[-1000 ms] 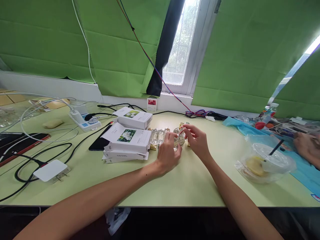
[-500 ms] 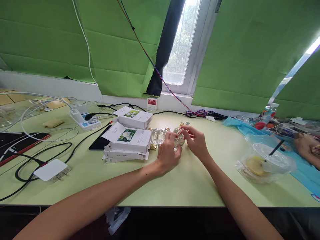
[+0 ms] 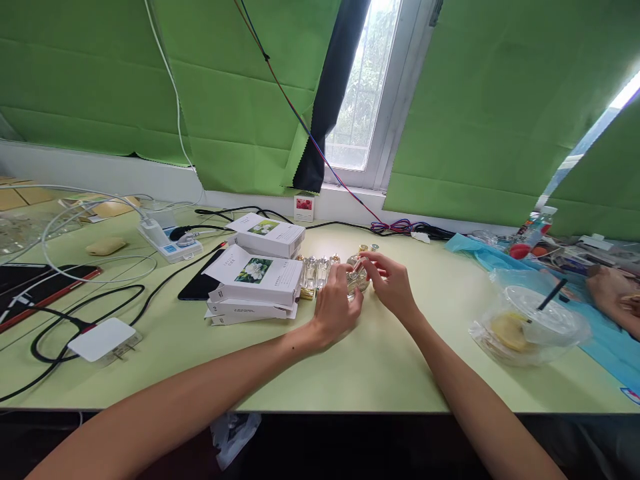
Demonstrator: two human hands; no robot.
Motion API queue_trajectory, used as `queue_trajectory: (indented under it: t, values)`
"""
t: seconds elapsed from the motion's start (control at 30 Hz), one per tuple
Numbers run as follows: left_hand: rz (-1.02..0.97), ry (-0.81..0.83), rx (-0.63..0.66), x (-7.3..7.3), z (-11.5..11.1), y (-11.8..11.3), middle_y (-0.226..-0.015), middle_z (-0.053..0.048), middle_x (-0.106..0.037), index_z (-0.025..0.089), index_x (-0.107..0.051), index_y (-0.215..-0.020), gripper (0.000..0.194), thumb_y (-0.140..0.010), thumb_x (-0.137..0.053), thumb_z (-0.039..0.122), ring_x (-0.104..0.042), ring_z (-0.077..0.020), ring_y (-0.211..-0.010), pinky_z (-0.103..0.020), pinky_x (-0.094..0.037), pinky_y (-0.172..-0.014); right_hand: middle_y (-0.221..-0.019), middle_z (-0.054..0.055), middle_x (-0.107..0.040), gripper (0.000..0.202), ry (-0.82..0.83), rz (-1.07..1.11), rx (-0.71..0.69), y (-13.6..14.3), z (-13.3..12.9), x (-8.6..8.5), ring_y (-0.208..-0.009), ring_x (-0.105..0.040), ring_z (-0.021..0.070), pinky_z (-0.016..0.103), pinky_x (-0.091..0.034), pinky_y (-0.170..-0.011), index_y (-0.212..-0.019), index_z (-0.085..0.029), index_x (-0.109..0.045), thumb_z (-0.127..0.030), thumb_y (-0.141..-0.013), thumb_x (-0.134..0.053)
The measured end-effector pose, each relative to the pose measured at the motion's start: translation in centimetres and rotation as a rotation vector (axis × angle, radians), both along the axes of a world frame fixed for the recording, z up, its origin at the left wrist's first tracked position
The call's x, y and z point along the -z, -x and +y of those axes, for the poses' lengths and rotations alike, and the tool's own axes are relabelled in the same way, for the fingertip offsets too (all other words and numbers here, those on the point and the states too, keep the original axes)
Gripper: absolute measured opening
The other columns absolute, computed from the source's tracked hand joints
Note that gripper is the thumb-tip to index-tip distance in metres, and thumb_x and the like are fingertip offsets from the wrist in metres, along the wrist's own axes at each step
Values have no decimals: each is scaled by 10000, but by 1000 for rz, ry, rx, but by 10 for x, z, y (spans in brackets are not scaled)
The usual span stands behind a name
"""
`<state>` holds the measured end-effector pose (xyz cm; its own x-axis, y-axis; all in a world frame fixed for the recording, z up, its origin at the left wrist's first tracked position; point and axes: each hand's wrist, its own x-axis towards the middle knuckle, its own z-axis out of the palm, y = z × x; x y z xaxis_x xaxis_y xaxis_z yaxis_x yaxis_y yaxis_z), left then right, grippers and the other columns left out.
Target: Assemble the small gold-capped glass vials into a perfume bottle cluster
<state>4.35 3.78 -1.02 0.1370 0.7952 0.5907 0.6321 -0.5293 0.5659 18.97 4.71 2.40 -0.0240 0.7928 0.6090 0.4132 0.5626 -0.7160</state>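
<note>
We have the pale green counter (image 3: 395, 373) before us, its near edge running straight below our forearms, with open surface between that edge and our hands, and more from our right forearm across to a clear plastic bag (image 3: 500, 283). Inside the bag we see a lidded cup (image 3: 543, 310) with a black straw (image 3: 553, 295) and something yellowish. To the left we have stacked white boxes (image 3: 250, 311), a flap of the top one raised; we cannot see into them. Another white box (image 3: 280, 247) lies just behind. Between the stack and our left grip (image 3: 336, 310) stands a row of small glass bottles (image 3: 311, 272), partly hidden by our fingers. Our left grip is curled around a clear round bottle (image 3: 361, 285), which rests between our hands. Our right grip (image 3: 393, 283) has its thumb and forefinger drawn together at that bottle's top; we cannot tell whether they pinch anything. Just beyond sit two small caps, one gold (image 3: 363, 248), one silvery (image 3: 375, 247).
</note>
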Motion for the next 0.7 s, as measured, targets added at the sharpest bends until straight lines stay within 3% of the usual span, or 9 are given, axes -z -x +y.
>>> queue_trajectory:
  t: [0.7]
  values:
    - [-7, 25, 7, -2, 0, 0, -1178, -82, -618, 213, -467, -1142, 322, -841, -567, 161, -630, -161, -701, -300, -438, -586, -1019, 73, -759, 282, -8, -57, -7, 0, 3, 3, -692, -630, 156, 292, -520, -608, -1078, -221, -735, -427, -907, -645]
